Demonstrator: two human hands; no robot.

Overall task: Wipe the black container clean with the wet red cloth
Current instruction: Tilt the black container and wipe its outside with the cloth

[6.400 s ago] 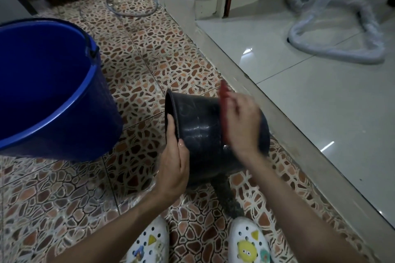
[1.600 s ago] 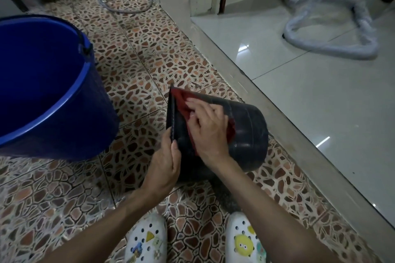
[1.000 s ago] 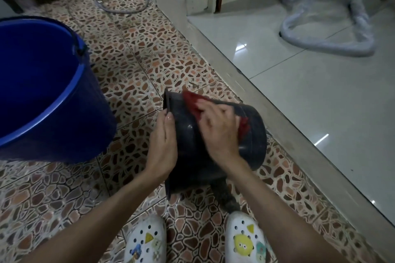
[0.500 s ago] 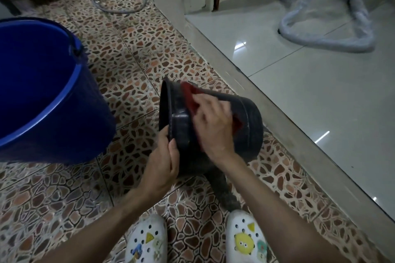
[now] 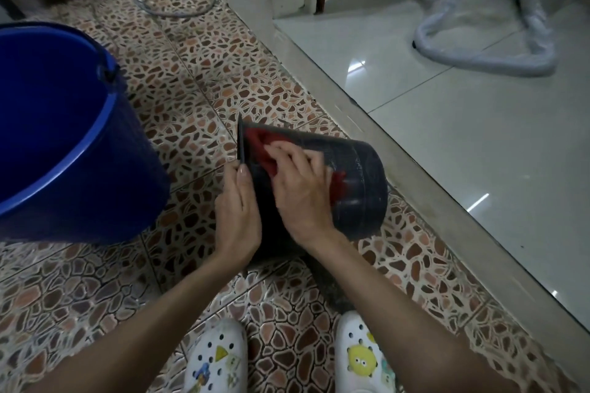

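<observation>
Head view: black container (image 5: 357, 188) lies tipped on its side on the pebble-patterned floor (image 5: 198, 105), its open mouth turned toward the blue bucket (image 5: 73, 143) and its closed base toward the raised pale step (image 5: 415, 175). Relative to the container, the bucket stands just beside the mouth end, apart from it, and two white clogs (image 5: 220, 357) sit on the floor on the near side of it.

Left hand (image 5: 238, 210) grips the container at the rim, fingers (image 5: 243, 174) curled closed around the mouth edge with the thumb lying along the outside wall. Right hand (image 5: 300, 188) lies flat on the container's upper side wall, fingers spread and loosely extended, pressing the wet red cloth (image 5: 261, 145) against it. The cloth shows beyond the fingertips near the rim and again past the heel of the hand toward the base; the middle of it is hidden under the palm. Whether the cloth is pinched or only pressed cannot be told.
</observation>
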